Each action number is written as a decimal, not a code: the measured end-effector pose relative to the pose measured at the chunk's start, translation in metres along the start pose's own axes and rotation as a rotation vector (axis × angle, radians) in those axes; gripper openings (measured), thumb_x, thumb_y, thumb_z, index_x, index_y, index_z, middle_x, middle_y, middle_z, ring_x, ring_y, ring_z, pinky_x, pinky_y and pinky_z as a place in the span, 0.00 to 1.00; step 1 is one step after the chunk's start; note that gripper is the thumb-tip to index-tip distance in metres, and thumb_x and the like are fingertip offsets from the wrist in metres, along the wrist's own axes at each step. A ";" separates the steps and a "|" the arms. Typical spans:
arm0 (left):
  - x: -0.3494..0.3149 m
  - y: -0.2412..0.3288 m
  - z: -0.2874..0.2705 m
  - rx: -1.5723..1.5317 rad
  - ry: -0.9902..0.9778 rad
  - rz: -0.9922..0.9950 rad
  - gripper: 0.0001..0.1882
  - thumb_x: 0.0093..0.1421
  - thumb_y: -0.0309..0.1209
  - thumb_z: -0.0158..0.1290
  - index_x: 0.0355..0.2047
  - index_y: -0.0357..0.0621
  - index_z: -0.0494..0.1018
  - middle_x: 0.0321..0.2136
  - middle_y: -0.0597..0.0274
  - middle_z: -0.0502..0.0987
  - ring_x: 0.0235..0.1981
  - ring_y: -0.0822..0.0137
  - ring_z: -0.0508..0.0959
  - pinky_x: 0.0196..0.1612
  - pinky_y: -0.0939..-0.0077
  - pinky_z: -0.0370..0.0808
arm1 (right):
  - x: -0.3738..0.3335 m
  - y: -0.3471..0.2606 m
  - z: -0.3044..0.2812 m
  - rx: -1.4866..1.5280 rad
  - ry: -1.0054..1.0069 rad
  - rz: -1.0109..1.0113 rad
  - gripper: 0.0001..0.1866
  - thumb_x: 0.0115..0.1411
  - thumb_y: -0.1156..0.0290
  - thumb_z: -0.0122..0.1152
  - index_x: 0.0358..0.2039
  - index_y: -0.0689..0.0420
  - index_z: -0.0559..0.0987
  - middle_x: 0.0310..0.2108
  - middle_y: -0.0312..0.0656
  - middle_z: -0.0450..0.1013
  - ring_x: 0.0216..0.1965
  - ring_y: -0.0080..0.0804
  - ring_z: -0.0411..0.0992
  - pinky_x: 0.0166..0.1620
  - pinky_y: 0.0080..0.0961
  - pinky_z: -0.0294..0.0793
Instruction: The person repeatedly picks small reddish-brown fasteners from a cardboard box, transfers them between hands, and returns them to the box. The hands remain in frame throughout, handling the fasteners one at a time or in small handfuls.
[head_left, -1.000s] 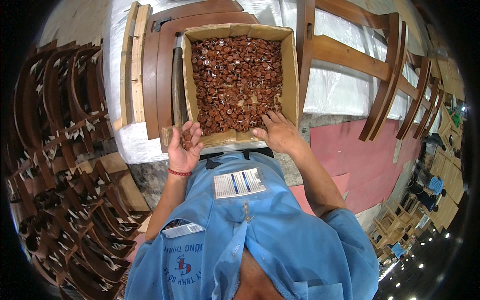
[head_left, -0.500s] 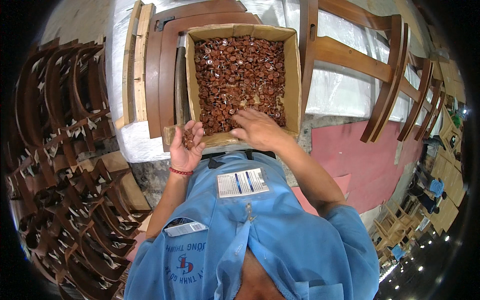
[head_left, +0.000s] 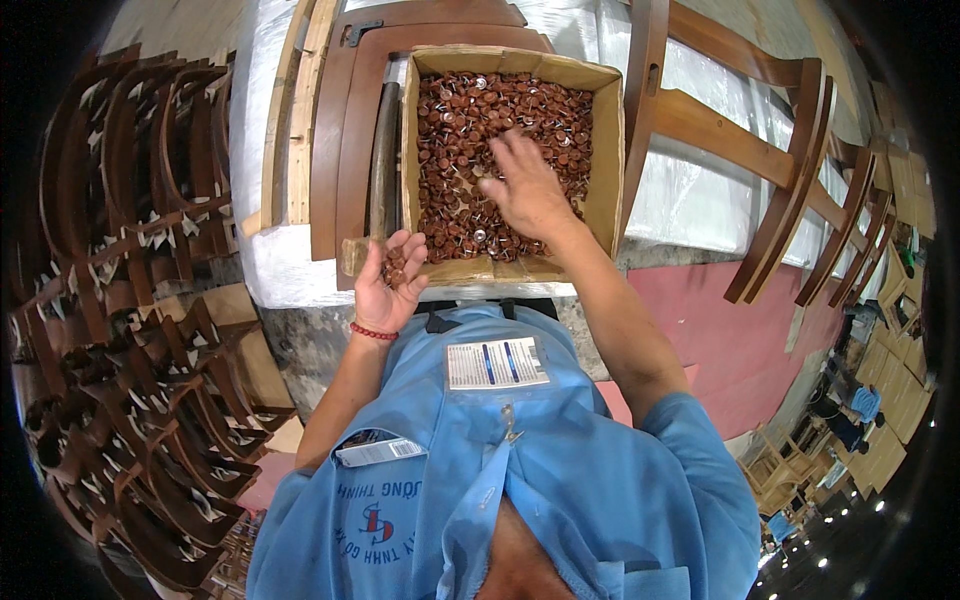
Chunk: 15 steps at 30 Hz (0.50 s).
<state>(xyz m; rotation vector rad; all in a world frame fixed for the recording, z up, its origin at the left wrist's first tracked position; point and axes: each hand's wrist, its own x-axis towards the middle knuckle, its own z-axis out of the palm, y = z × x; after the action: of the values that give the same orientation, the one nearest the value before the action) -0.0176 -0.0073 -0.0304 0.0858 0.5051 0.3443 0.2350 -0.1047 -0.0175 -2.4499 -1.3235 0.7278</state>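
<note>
An open cardboard box (head_left: pixel 613 150) holds a mass of brown-capped nails (head_left: pixel 465 150) with short metal shanks, some showing pale undersides. My right hand (head_left: pixel 530 190) reaches into it over the middle of the pile, fingers stretched and slightly spread, a little blurred; no nail shows in its grip. Just outside the box's near left corner, my left hand (head_left: pixel 385 290) is cupped palm up. Several brown-capped nails (head_left: pixel 396 265) lie in its palm beneath the curled fingers. A red bead bracelet circles that wrist.
What looks like a wooden mallet (head_left: pixel 382 165) lies along the box's left side, on brown wooden panels (head_left: pixel 340 150). Pale wood strips (head_left: pixel 303 120) lie farther left. Chair-back frames (head_left: pixel 740 125) rest at right on plastic-wrapped material. Curved brown chair parts (head_left: pixel 130 420) are stacked at far left.
My right hand has moved from the near edge of the box farther in, over the middle of the nails. The left hand still cups its nails. The whole view has shifted slightly.
</note>
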 end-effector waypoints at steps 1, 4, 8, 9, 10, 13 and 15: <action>0.000 0.000 0.000 -0.010 -0.004 0.000 0.25 0.69 0.47 0.35 0.51 0.40 0.68 0.50 0.50 0.73 0.49 0.60 0.76 0.41 0.64 0.82 | -0.002 0.008 -0.004 0.034 0.062 0.037 0.33 0.65 0.50 0.44 0.65 0.54 0.54 0.68 0.49 0.44 0.69 0.47 0.43 0.66 0.46 0.47; 0.001 0.000 0.001 -0.010 -0.022 -0.005 0.25 0.69 0.47 0.35 0.51 0.40 0.68 0.50 0.50 0.73 0.49 0.60 0.76 0.41 0.63 0.82 | -0.015 0.030 -0.015 0.168 0.163 0.088 0.32 0.65 0.57 0.46 0.63 0.63 0.56 0.66 0.55 0.47 0.67 0.51 0.46 0.66 0.38 0.49; 0.002 0.001 0.002 -0.018 -0.033 -0.016 0.25 0.69 0.47 0.34 0.51 0.39 0.67 0.50 0.50 0.73 0.49 0.60 0.76 0.40 0.63 0.82 | -0.040 0.041 -0.016 0.230 0.149 0.119 0.29 0.64 0.64 0.48 0.61 0.66 0.59 0.63 0.59 0.54 0.64 0.53 0.52 0.65 0.36 0.52; 0.002 0.001 0.002 -0.015 -0.028 -0.017 0.25 0.69 0.47 0.34 0.51 0.40 0.67 0.50 0.50 0.73 0.49 0.60 0.76 0.40 0.63 0.82 | -0.046 0.042 -0.016 0.233 0.122 0.128 0.28 0.63 0.65 0.48 0.61 0.66 0.59 0.62 0.59 0.55 0.64 0.54 0.53 0.65 0.37 0.53; 0.002 0.001 0.002 -0.010 -0.021 -0.017 0.25 0.69 0.47 0.34 0.51 0.40 0.67 0.50 0.50 0.73 0.49 0.60 0.76 0.40 0.64 0.82 | -0.052 0.042 -0.016 0.236 0.105 0.109 0.28 0.63 0.66 0.48 0.60 0.67 0.59 0.62 0.59 0.56 0.64 0.54 0.53 0.65 0.37 0.54; 0.001 0.001 0.003 0.002 -0.015 -0.017 0.25 0.69 0.47 0.34 0.51 0.40 0.67 0.50 0.50 0.73 0.49 0.60 0.76 0.40 0.64 0.82 | -0.068 0.038 -0.016 0.241 0.029 0.086 0.27 0.62 0.68 0.48 0.60 0.67 0.60 0.60 0.58 0.58 0.63 0.53 0.55 0.64 0.37 0.55; 0.001 0.001 0.003 0.002 -0.008 -0.017 0.25 0.69 0.47 0.34 0.52 0.40 0.67 0.50 0.50 0.73 0.49 0.60 0.76 0.40 0.64 0.82 | -0.078 0.032 -0.017 0.243 -0.034 0.094 0.26 0.62 0.69 0.49 0.59 0.66 0.61 0.60 0.58 0.59 0.63 0.52 0.55 0.64 0.37 0.56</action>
<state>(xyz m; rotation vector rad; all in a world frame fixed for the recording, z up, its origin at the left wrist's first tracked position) -0.0158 -0.0056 -0.0278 0.0850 0.4982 0.3262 0.2311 -0.1876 0.0056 -2.3259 -1.0665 0.9003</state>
